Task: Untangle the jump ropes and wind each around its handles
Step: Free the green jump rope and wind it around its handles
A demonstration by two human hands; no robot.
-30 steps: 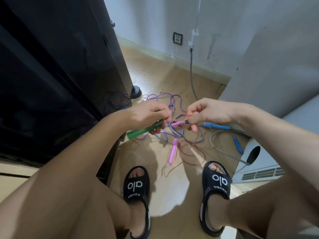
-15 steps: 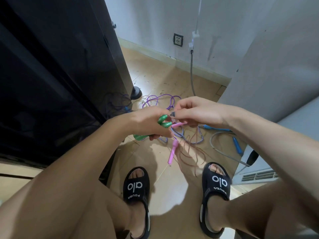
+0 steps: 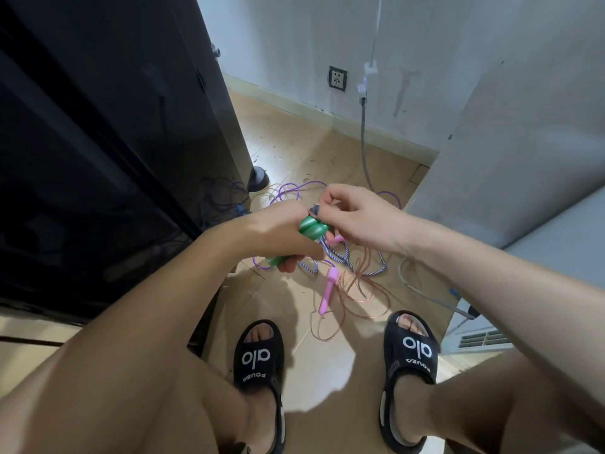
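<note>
My left hand grips two green handles held side by side, their ends poking out above and below the fist. My right hand sits right next to them, fingers curled and pinching something small at the handles' top; a pink handle tip shows under it. A second pink handle hangs below on a thin copper-coloured rope. A blue-and-white braided rope dangles under the hands. Purple rope loops on the floor behind.
A tall black cabinet stands at the left. A grey wall and white unit close off the right. A grey cable runs down the far wall. My two feet in black sandals rest on the tan floor.
The hands came together and rose. The green handle swung from lying sideways to end-on, now doubled with a second one. My right hand moved left over the handles' top.
</note>
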